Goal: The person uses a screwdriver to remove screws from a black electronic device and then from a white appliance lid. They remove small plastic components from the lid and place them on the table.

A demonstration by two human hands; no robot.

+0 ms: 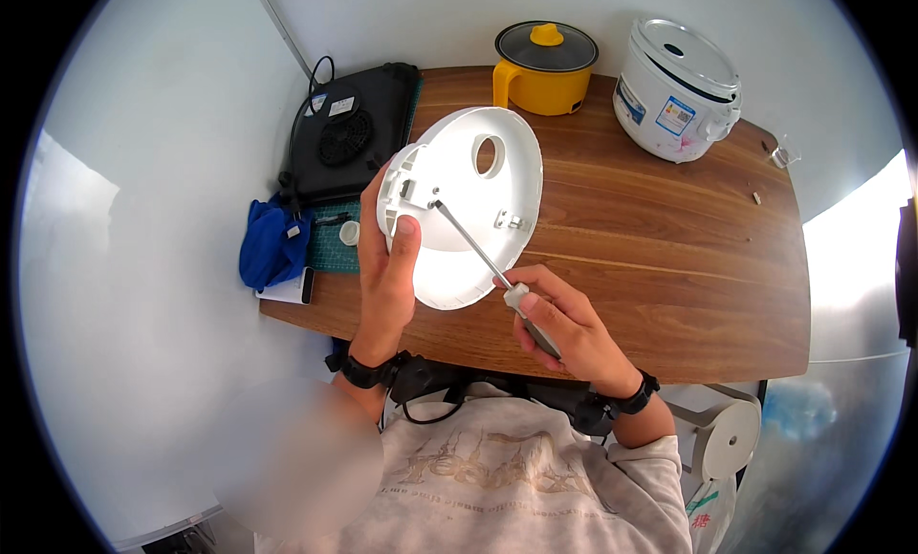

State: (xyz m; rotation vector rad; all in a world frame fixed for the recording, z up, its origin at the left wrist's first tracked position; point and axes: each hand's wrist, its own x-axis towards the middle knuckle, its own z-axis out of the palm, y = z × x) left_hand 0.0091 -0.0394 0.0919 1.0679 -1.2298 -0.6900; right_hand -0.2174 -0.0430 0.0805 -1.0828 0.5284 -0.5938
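My left hand [387,267] grips the left edge of a white plastic appliance lid [454,258], with the thumb over its rim. The lid is tilted up so that its hollow inner side shows, with a round hole near the top and small fittings inside. In my right hand [569,325] is a screwdriver [475,250] with a grey handle and a metal shaft. Its tip points up and left, at a small screw post beside the left fitting; whether it touches the screw I cannot tell. The fingers of my left hand behind the lid are hidden.
Behind the lid, a yellow pot [547,81] with a dark lid and a white rice cooker [674,95] stand on the wooden table [660,258]. At left lie a black induction cooker [349,124], a blue cloth [273,243], a green mat [330,253] and a white cap [349,233].
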